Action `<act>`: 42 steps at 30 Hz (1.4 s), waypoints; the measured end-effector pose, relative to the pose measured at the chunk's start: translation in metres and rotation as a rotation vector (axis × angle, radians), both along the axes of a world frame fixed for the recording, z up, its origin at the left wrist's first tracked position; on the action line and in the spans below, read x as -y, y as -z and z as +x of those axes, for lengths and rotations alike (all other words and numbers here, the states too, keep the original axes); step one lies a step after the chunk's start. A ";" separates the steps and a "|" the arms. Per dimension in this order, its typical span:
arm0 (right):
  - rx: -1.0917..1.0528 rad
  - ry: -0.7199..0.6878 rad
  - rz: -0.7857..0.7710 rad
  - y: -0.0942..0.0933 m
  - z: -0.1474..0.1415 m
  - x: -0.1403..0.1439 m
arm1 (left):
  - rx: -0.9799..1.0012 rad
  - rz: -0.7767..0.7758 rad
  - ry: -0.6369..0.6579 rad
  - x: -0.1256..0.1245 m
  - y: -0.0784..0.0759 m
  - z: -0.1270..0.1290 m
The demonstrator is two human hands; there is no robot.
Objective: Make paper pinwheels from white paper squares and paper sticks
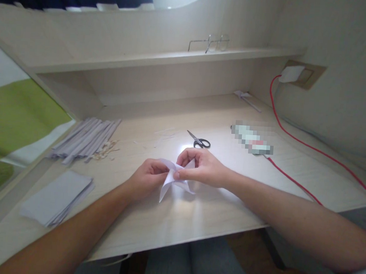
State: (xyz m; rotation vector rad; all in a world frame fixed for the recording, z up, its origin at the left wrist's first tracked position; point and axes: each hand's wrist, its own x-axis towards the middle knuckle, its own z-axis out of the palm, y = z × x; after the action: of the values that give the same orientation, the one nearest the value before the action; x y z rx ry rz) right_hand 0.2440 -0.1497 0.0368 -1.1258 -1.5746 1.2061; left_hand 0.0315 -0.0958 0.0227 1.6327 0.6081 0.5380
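Both hands meet over the middle of the pale wooden desk (196, 220). My left hand (146, 178) and my right hand (199, 167) pinch a small folded piece of white paper (171, 181) between them, held just above the desk. Its pointed flaps stick out below and to the right of my fingers. My right thumb and forefinger press on its upper edge.
Black-handled scissors (199, 141) lie just beyond my hands. A stack of white sheets (57, 197) sits at front left, with a pile of folded paper strips (85, 141) behind it. A red cable (309, 147) runs from a wall charger (291, 73) across the right side. Glasses (212, 43) rest on the shelf.
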 end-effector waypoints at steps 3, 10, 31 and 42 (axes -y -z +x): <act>0.023 0.021 0.022 0.005 -0.001 -0.001 | 0.014 0.014 -0.014 0.001 -0.003 0.003; 0.038 0.044 0.036 0.008 -0.002 -0.004 | 0.000 0.055 -0.002 0.001 -0.001 0.002; 0.278 0.173 0.481 0.003 0.001 0.003 | 0.007 0.410 -0.182 -0.003 -0.003 0.005; 0.325 0.187 0.527 0.009 -0.001 0.004 | -0.060 0.541 -0.197 0.001 -0.002 0.005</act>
State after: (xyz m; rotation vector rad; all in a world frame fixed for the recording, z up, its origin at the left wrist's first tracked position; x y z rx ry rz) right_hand 0.2428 -0.1533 0.0281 -1.1141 -1.8372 0.4524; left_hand 0.0368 -0.0963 0.0246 2.1146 0.7123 0.8532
